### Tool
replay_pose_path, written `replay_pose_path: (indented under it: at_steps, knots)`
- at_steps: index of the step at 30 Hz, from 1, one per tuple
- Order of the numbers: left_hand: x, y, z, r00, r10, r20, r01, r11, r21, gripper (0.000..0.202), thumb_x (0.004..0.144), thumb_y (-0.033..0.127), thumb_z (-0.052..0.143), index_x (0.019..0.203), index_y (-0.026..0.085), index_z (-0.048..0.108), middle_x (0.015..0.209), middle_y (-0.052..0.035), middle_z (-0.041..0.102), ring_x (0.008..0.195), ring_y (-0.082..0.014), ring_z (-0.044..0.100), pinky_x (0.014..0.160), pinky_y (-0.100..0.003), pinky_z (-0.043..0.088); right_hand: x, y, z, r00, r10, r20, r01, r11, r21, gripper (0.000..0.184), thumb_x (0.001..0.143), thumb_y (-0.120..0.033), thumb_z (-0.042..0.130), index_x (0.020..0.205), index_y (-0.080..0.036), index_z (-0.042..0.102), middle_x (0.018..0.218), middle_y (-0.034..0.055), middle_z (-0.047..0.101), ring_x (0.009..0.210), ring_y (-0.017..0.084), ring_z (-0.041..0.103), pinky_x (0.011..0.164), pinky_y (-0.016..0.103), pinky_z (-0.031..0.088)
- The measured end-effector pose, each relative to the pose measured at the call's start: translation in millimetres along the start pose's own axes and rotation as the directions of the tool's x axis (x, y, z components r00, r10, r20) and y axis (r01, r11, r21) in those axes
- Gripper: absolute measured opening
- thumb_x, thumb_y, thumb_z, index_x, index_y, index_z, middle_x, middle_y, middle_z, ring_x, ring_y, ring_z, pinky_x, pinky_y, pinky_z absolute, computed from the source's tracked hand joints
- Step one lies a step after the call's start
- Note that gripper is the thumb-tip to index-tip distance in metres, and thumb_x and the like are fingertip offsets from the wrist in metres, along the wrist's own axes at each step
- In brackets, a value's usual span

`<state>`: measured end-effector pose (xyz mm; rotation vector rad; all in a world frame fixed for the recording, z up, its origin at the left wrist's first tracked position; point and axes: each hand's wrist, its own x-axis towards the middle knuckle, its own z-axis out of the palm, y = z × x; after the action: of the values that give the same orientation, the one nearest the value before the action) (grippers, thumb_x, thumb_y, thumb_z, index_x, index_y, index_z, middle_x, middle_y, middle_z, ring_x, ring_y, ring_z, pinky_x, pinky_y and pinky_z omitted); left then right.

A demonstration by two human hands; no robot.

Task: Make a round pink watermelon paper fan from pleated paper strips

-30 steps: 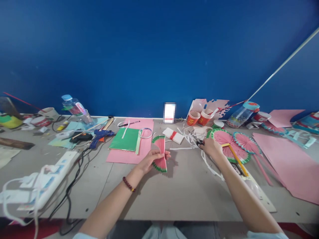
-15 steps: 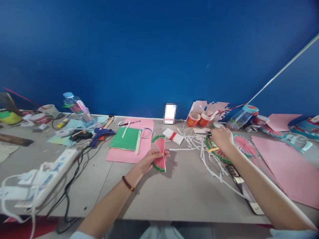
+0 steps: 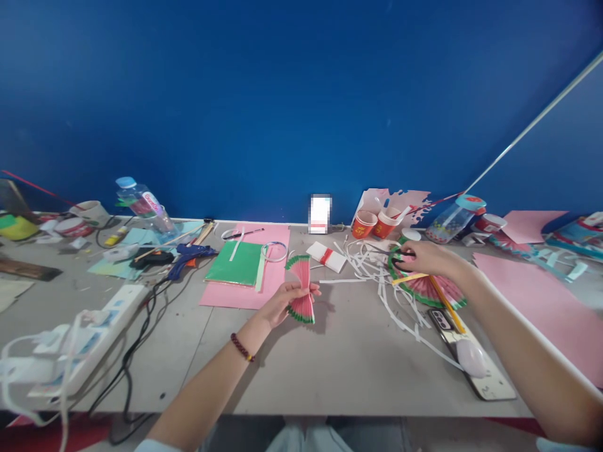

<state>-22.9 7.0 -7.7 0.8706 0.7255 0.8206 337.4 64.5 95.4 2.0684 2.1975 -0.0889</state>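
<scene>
My left hand (image 3: 281,302) is closed on a folded pink paper fan with green edges (image 3: 301,287), pinching it at its middle and holding it upright just above the grey table (image 3: 330,364). My right hand (image 3: 426,258) rests further right on a round watermelon-patterned paper fan (image 3: 431,289) that has a yellow stick (image 3: 443,301). Its fingers are curled round a black-handled thing (image 3: 402,262) that looks like scissors, with the thin blades pointing left.
Loose white paper strips (image 3: 377,270) lie between the hands. Red paper cups (image 3: 372,223) stand at the back. A green sheet (image 3: 238,263) on pink paper, a tape ring (image 3: 276,251), a blue glue gun (image 3: 188,254), a power strip (image 3: 98,323), a bottle (image 3: 146,204) and a phone (image 3: 471,358) are around.
My right hand has moved with the black-handled thing from the left edge of the round fan back and to the right, onto the fan. My left hand has kept the folded fan still.
</scene>
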Motion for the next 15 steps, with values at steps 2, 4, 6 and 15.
replay_pose_path:
  at_steps: [2, 4, 6, 15]
  knots:
    - [0, 1, 0.0, 1.0, -0.009, 0.0, 0.009, 1.0, 0.005, 0.027, 0.072, 0.03, 0.07, 0.091, 0.012, 0.071, 0.097, -0.0126, 0.069, 0.092, -0.0214, 0.061, 0.075, -0.026, 0.045, 2, -1, 6, 0.999, -0.007, 0.052, 0.003, 0.997, 0.078, 0.037, 0.071, -0.046, 0.059, 0.094, -0.017, 0.056, 0.085, 0.0075, 0.065, 0.076, 0.023, 0.059, 0.063, 0.028, 0.039]
    - [0, 2, 0.4, 1.0, -0.017, 0.001, 0.017, 1.0, 0.008, 0.027, 0.071, 0.03, 0.071, 0.091, 0.012, 0.071, 0.096, -0.0123, 0.07, 0.093, -0.0214, 0.061, 0.075, -0.026, 0.044, 2, -2, 9, 0.999, 0.013, 0.051, -0.02, 0.991, 0.133, 0.046, 0.07, -0.049, 0.06, 0.101, -0.016, 0.052, 0.081, 0.0071, 0.064, 0.072, 0.023, 0.059, 0.06, 0.027, 0.038]
    - [-1, 2, 1.0, 1.0, -0.011, 0.003, 0.011, 1.0, 0.005, 0.026, 0.071, 0.03, 0.071, 0.09, 0.012, 0.071, 0.095, -0.0122, 0.07, 0.093, -0.0215, 0.062, 0.076, -0.026, 0.044, 1, -4, 10, 0.998, 0.015, 0.054, -0.027, 0.975, 0.221, 0.054, 0.069, -0.049, 0.061, 0.109, -0.016, 0.047, 0.077, 0.0055, 0.064, 0.069, 0.022, 0.059, 0.058, 0.027, 0.038]
    - [2, -1, 1.1, 1.0, -0.017, -0.004, 0.017, 1.0, -0.009, 0.031, 0.068, 0.032, 0.072, 0.092, 0.011, 0.071, 0.099, -0.013, 0.07, 0.086, -0.0206, 0.064, 0.077, -0.029, 0.045, -6, -31, 26, 0.961, -0.18, 0.208, -0.093, 0.499, 0.861, 0.039, 0.079, -0.058, 0.047, 0.087, -0.02, 0.047, 0.071, -0.0006, 0.056, 0.058, 0.012, 0.05, 0.057, 0.024, 0.04]
